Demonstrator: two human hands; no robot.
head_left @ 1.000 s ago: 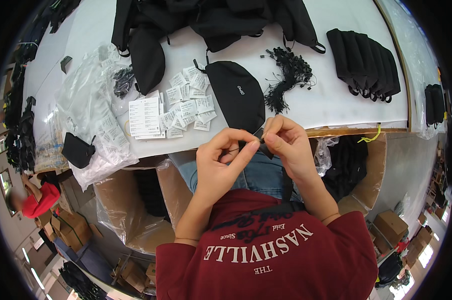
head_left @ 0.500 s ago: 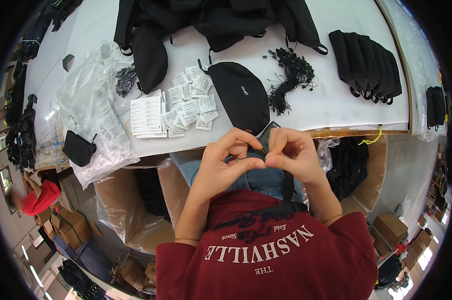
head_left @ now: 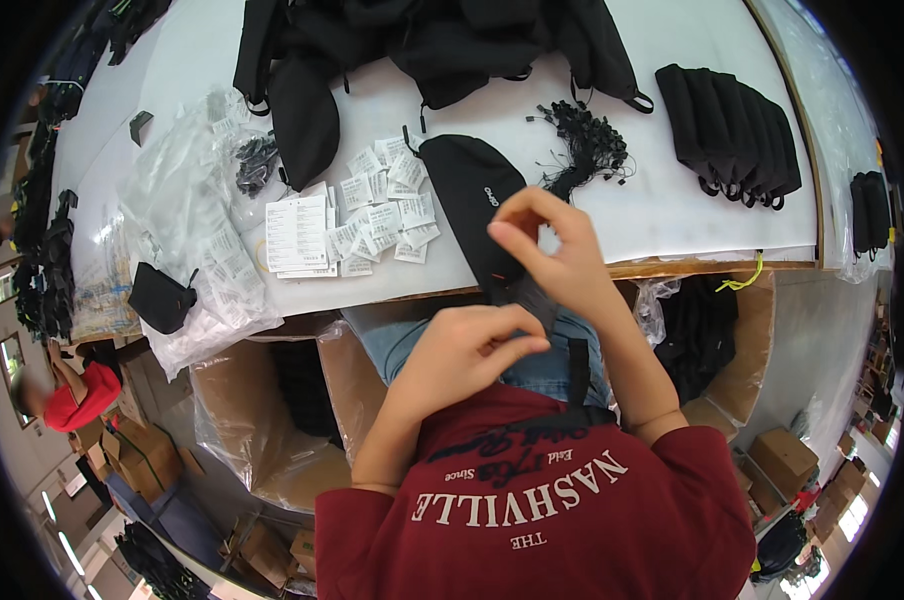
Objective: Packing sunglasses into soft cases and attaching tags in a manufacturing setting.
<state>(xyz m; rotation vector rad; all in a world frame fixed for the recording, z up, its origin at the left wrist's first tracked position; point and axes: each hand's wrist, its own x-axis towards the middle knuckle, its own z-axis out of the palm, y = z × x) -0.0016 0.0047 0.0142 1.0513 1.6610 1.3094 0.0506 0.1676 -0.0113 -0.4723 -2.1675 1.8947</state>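
A black half-moon zip pouch (head_left: 469, 190) lies at the table's front edge, its dark strap end (head_left: 530, 302) hanging over toward my lap. My left hand (head_left: 470, 352) is low in front of my lap, thumb and fingers pinched beside that strap end; what is between them is hidden. Above and to the right, my right hand (head_left: 562, 248) is raised over the pouch's near end, thumb and forefinger pinched together. Anything in that pinch is too small to make out. Loose white printed labels (head_left: 380, 228) and a stack of white cards (head_left: 297, 232) lie left of the pouch.
Black tag strings (head_left: 584, 140) are bunched right of the pouch. Black pouches (head_left: 737, 130) lie in a row at the right; more black bags (head_left: 412, 45) are heaped at the back. Clear plastic bags (head_left: 187, 190) and a small black pouch (head_left: 160, 298) are at left. Lined cartons (head_left: 262, 420) stand below.
My hands have come apart: the right has risen up and over the pouch, the left has lowered slightly toward my lap. The pouch's near end has shifted a little left.
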